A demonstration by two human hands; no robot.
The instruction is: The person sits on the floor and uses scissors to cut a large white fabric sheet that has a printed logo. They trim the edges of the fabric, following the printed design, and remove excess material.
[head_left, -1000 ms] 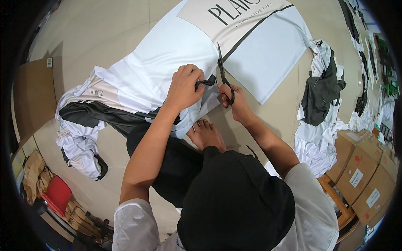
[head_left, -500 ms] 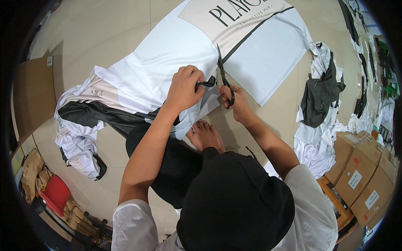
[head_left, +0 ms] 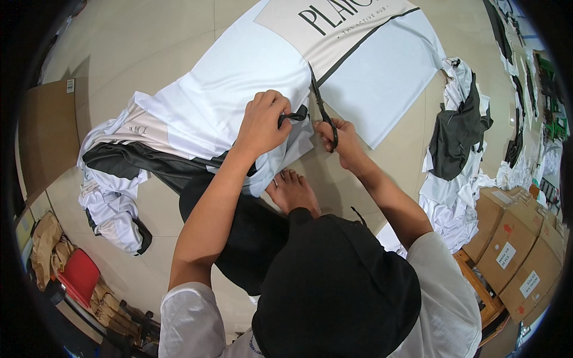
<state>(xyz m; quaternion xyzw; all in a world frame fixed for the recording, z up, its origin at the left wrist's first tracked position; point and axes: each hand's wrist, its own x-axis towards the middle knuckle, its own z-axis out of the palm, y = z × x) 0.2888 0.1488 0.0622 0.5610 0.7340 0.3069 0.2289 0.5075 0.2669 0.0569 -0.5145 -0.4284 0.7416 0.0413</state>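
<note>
White printed fabric (head_left: 262, 65) with a beige panel lies spread on the floor. A thin black stripe (head_left: 358, 49) crosses it, and a split runs up from its near edge. My right hand (head_left: 343, 140) has its fingers in the handles of black scissors (head_left: 320, 104). Their blades point away from me, the tips at the top of the split. Left of the split, my left hand (head_left: 267, 121) pinches the fabric edge, where a black strip end (head_left: 293, 117) curls from the fingers. Whether the blades are fully together is hard to see.
My bare foot (head_left: 293, 192) rests just below the fabric. Crumpled white and black fabric (head_left: 116, 218) lies at left, with another heap (head_left: 453, 140) at right. Cardboard boxes (head_left: 507, 250) stand at lower right, a brown carton (head_left: 49, 134) at far left, a red chair (head_left: 80, 277) at lower left.
My right hand has shifted slightly to the right with the scissors, and the blades look closer together. My left hand has barely moved on the fabric edge.
</note>
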